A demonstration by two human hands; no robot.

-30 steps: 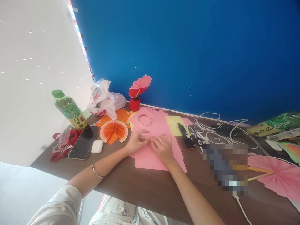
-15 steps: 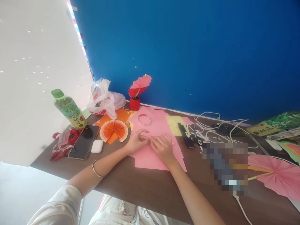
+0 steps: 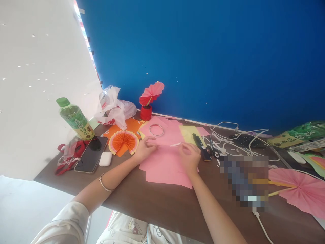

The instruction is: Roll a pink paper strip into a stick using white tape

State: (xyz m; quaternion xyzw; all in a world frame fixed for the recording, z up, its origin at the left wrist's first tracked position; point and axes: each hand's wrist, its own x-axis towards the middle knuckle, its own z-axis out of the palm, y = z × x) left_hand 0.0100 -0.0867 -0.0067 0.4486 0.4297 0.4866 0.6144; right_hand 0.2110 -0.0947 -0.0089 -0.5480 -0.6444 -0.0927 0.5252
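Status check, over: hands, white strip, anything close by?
Right hand apparently pinching white strip above pink paper. Left hand parted, nothing visible in it. Silver bangle just beyond, on the paper.

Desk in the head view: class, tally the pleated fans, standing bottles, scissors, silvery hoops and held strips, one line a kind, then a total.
Pleated fans: 3 (orange fan, potted fan, pink fan at right)
Standing bottle: 1
Scissors: 1
Silvery hoops: 2 (paper-top hoop, worn hoop)
Pale strip in the right hand: 1
Total: 8
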